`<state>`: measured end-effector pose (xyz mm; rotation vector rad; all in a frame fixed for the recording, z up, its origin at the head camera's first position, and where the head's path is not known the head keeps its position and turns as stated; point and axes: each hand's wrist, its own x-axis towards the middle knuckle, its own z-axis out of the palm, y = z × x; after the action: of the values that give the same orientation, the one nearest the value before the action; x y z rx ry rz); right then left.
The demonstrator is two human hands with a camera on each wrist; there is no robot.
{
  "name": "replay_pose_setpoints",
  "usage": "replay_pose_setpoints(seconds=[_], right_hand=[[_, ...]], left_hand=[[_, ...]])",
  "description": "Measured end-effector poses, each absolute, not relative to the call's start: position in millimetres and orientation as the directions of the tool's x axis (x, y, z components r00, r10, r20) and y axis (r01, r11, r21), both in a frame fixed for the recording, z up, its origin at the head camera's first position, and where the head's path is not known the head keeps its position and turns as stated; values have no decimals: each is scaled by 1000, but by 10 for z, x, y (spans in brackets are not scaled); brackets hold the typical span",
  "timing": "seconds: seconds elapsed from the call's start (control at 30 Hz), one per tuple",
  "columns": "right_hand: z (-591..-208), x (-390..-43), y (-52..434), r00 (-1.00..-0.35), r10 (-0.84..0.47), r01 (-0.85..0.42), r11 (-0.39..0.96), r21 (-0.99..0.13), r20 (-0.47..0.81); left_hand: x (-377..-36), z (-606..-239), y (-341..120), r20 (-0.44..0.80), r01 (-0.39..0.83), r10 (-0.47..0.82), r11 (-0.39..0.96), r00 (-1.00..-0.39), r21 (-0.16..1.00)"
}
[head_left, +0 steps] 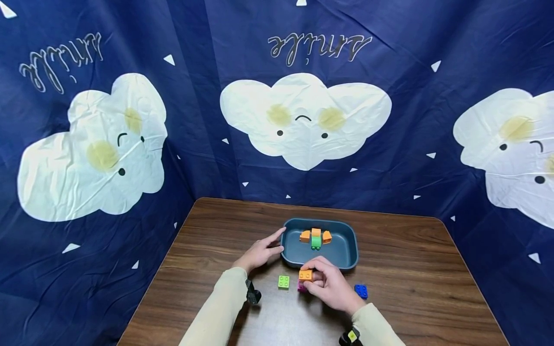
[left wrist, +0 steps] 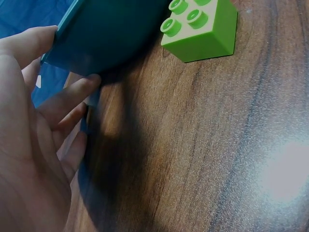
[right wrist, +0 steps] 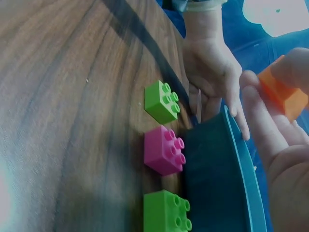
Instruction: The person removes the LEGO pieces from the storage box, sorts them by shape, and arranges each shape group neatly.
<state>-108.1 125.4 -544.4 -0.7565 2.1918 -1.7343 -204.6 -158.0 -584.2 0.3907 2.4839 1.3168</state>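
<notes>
Between thumb and fingers, my right hand [head_left: 332,287] pinches an orange toy brick [head_left: 305,275], held up near the front rim of a dark teal tray [head_left: 346,247]. My left hand [head_left: 258,253] rests its extended fingers on the tray's left side; the left wrist view shows the fingertips [left wrist: 92,81] against its wall. Below the orange brick is a pink brick [right wrist: 161,152], partly covered by the right hand in the head view. A lime green brick [head_left: 283,282] lies left of it. Another green brick [right wrist: 159,212] shows in the right wrist view, hidden in the head view.
Inside the tray lie several orange bricks [head_left: 316,231] around a green brick [head_left: 316,242]. A blue brick [head_left: 361,291] sits on the wooden table [head_left: 402,259] right of the right hand. Behind the table hangs a dark blue cloth [head_left: 195,120] with clouds.
</notes>
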Motion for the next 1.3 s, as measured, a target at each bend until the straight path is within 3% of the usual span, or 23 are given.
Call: replay_pose_setpoints(seconds=[0.2,0.47,1.3], right_hand=[[-5473,-1012,1204,-832,-539,-270,185,-945,133],[-5541,-943,1118,-805,-541,-448,287,-846,243],[-5756,-702,747,-845,-508,-376,344,-860,166]], left_hand=[[-2049,-5838,-1570,-140,91,366,545,-920,833],[-2031,-5810,-1569,-135,95,364,549,-922,830],[-2028,-5810,-1569,-142,86,367,538,-919,838]])
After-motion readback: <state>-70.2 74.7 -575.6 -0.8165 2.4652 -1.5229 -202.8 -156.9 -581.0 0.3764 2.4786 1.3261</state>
